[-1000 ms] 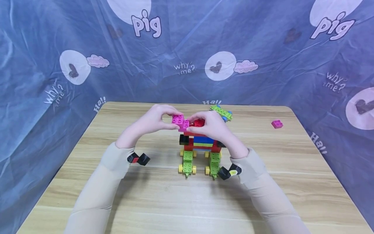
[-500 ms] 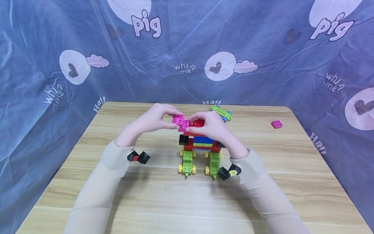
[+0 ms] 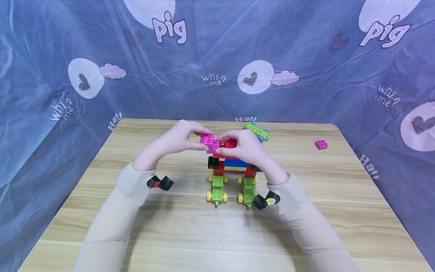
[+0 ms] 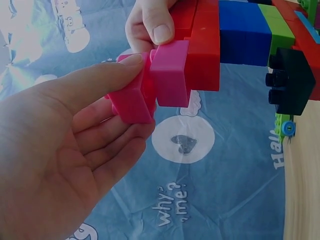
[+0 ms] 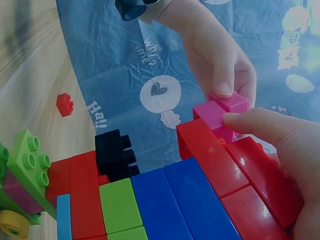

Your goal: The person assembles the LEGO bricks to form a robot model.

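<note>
My left hand (image 3: 170, 141) pinches a pink toy brick (image 4: 132, 97) between thumb and fingers. This brick sits on a second, lower pink brick (image 4: 172, 75) at the left end of a brick figure. The right hand (image 3: 246, 145) grips that top end, its thumb on the lower pink brick and its palm beside the red bricks (image 5: 215, 155). Below them come blue bricks (image 3: 236, 163), lime-green ones (image 5: 120, 205) and black bricks (image 3: 213, 163) at the sides. Two green legs (image 3: 218, 189) with yellow wheels stand on the table. Some fingertips of my right hand are hidden behind the bricks.
A loose pink brick (image 3: 321, 144) lies at the right of the wooden table (image 3: 190, 241). Behind the figure sits a lime-green wheeled base (image 3: 256, 131) with blue wheels. Blue printed cloth (image 3: 190, 94) hangs around the table's back and sides.
</note>
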Tool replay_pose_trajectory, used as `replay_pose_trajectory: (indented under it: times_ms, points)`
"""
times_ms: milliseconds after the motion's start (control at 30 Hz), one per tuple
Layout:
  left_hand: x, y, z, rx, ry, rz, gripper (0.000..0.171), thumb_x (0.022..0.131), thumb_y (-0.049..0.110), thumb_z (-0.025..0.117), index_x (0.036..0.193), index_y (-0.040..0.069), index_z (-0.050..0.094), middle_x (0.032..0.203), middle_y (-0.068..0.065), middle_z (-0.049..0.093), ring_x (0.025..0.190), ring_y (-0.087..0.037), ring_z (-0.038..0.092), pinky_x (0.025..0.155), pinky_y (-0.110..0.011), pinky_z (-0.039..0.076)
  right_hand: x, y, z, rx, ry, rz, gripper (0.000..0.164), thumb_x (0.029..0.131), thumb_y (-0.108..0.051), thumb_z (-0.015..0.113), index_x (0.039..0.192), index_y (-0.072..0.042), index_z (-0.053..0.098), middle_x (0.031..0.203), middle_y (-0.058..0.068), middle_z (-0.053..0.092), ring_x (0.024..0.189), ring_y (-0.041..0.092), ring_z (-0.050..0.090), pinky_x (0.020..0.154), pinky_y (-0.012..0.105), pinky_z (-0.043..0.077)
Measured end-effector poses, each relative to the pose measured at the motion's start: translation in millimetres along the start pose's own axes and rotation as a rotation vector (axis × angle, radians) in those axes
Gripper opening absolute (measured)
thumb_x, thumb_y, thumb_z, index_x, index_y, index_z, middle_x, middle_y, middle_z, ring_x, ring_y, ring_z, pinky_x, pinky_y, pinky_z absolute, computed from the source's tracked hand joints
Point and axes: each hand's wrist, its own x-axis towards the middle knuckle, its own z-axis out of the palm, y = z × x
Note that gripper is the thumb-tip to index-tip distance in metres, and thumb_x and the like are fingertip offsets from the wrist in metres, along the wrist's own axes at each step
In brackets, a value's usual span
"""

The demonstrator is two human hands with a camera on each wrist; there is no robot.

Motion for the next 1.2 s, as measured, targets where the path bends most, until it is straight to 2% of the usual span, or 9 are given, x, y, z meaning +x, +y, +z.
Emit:
replay_pose_trajectory:
  times_ms: [533, 733, 967, 1200]
  points:
    - [-1.2, -1.4, 2.0, -0.05, 0.058, -0.032, 0.04, 0.075, 0.013, 0.082, 0.111, 0.003, 0.071, 0.106, -0.01, 0.073, 0.097, -0.023, 0.068, 0.088, -0.036, 0.055, 0.8, 1.1, 0.7, -0.01, 0.003, 0.002, 0.036, 0.082, -0.033, 0.076, 0.11, -0.011, 0.072, 0.102, 0.004, 0.073, 0.083, 0.015, 0.064, 0.069, 0.029, 0.051]
    - [-1.2, -2.7, 2.5, -0.07, 0.063, -0.051, 0.04, 0.074, 0.014, 0.083, 0.111, 0.004, 0.072, 0.103, -0.009, 0.073, 0.093, -0.021, 0.068, 0.085, -0.035, 0.055, 1.3, 1.1, 0.8, -0.017, 0.007, -0.005, 0.036, 0.081, -0.033, 0.076, 0.11, -0.011, 0.072, 0.101, 0.003, 0.073, 0.076, 0.014, 0.061, 0.065, 0.029, 0.049]
    - [-2.5, -4.6, 2.7, -0.086, 0.066, -0.068, 0.042, 0.074, 0.016, 0.083, 0.112, 0.004, 0.072, 0.106, -0.01, 0.073, 0.096, -0.022, 0.069, 0.086, -0.037, 0.055, 1.3, 0.2, 0.6, -0.022, 0.01, -0.012, 0.036, 0.081, -0.033, 0.076, 0.109, -0.012, 0.072, 0.1, 0.002, 0.073, 0.078, 0.014, 0.062, 0.066, 0.029, 0.05]
    - [-1.0, -5.1, 2.7, -0.071, 0.057, -0.054, 0.042, 0.074, 0.016, 0.083, 0.112, 0.004, 0.072, 0.107, -0.011, 0.073, 0.098, -0.024, 0.068, 0.089, -0.04, 0.054, 0.8, 0.5, 1.2, -0.018, 0.011, -0.012, 0.036, 0.081, -0.032, 0.076, 0.109, -0.011, 0.072, 0.101, 0.003, 0.073, 0.084, 0.015, 0.065, 0.07, 0.031, 0.051]
